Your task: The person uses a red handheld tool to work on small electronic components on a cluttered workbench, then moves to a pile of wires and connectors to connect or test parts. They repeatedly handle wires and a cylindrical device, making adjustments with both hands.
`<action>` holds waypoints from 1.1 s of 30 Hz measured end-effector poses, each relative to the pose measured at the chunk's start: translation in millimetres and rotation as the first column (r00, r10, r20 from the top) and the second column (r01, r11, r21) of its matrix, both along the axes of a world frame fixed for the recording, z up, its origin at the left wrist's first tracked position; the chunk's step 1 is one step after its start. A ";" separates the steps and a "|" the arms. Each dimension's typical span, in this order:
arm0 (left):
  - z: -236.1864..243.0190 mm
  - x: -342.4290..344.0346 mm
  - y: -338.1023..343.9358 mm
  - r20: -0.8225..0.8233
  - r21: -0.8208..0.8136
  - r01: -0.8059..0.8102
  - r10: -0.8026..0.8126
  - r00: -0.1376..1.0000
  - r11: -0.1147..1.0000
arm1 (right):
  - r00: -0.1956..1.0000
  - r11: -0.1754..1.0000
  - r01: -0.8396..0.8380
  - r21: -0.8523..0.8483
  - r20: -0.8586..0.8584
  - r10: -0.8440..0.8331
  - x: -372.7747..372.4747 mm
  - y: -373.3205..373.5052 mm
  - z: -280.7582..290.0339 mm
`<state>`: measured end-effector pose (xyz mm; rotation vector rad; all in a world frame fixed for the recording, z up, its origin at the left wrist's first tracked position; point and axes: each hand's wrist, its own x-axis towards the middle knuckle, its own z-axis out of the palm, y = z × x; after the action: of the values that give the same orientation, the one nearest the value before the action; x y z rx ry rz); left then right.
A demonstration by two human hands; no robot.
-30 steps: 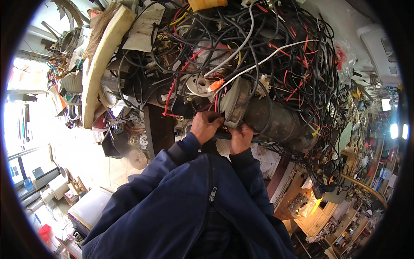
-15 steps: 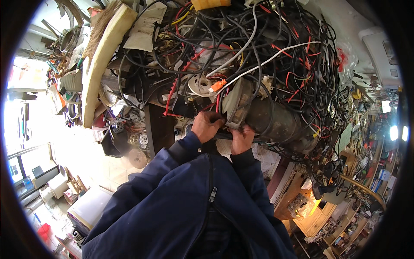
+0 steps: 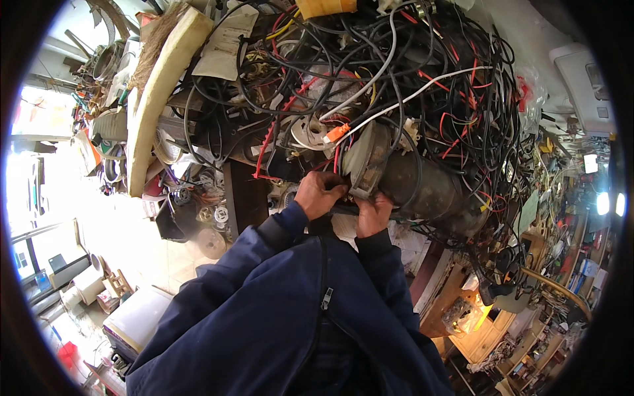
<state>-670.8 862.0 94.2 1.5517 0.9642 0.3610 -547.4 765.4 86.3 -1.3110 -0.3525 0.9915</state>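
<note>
Dark cylindrical unit (image 3: 432,188) lies on its side in front of the person, at the near edge of a large tangle of cables (image 3: 462,99), its long axis running from centre toward the right and slightly down. A thin dark cable crosses over its body. The surface bearing it is hidden.

Its left end carries a broad grey end cover (image 3: 370,162), wider than the body. Both hands are at the lower end of this cover.

Left hand (image 3: 320,195): just left of the cover; thumb and bent forefinger brought together at its lower edge. Cannot tell what, if anything, is pinched between the tips.

Right hand (image 3: 374,214): below the cover, close to the body of the unit; fingers bent upward, tips partly hidden. Cannot tell whether they grip or only touch.

Around the work: an orange connector (image 3: 337,133) sits just above and left of the cover, beside a whitish round part (image 3: 309,134). Red wire (image 3: 265,152) runs down to the left of these. Farther left, a long pale block (image 3: 158,109) stands at a slant, with a sheet of worn card (image 3: 228,49) to its right.
</note>
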 end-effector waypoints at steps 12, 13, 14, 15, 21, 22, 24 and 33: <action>-10.0 4.4 -5.0 0.079 -0.085 -0.081 0.088 0.993 0.993 | 1.000 1.000 0.005 -0.018 0.015 -0.005 -0.7 -0.9 1.4; -7.7 4.1 -2.8 0.031 -0.038 -0.062 0.063 0.998 0.997 | 1.000 0.999 0.014 -0.041 0.009 -0.013 -0.2 -3.5 -4.0; -5.1 4.7 -0.8 -0.017 0.007 -0.041 0.041 0.999 0.999 | 1.000 0.998 0.023 -0.063 0.004 -0.022 0.7 -4.3 -6.5; -2.8 4.4 -0.9 0.012 -0.013 -0.048 0.049 0.999 0.999 | 1.000 0.999 0.019 -0.035 0.008 -0.018 0.3 -4.2 -5.2; -3.8 4.9 -2.0 0.017 -0.032 -0.063 0.063 0.998 0.998 | 0.999 1.000 0.022 -0.005 0.028 -0.022 -0.5 -1.6 -4.8; -1.1 4.1 -2.8 0.042 -0.051 -0.070 0.072 0.997 0.996 | 1.000 1.000 0.007 0.023 0.021 -0.007 -0.3 -0.8 -2.8; -0.5 4.0 -3.1 0.052 -0.051 -0.068 0.071 0.996 0.996 | 0.998 1.000 -0.013 0.015 0.056 0.013 0.5 -0.4 -2.9; 13.1 -23.7 -8.8 0.228 -0.421 -0.150 0.265 0.937 0.894 | 0.919 0.989 0.017 0.149 -0.392 0.043 9.0 -21.1 14.3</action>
<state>-694.5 853.2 107.3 0.9952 0.9157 0.4897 -538.4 744.3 100.5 -0.9447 -0.1215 1.1892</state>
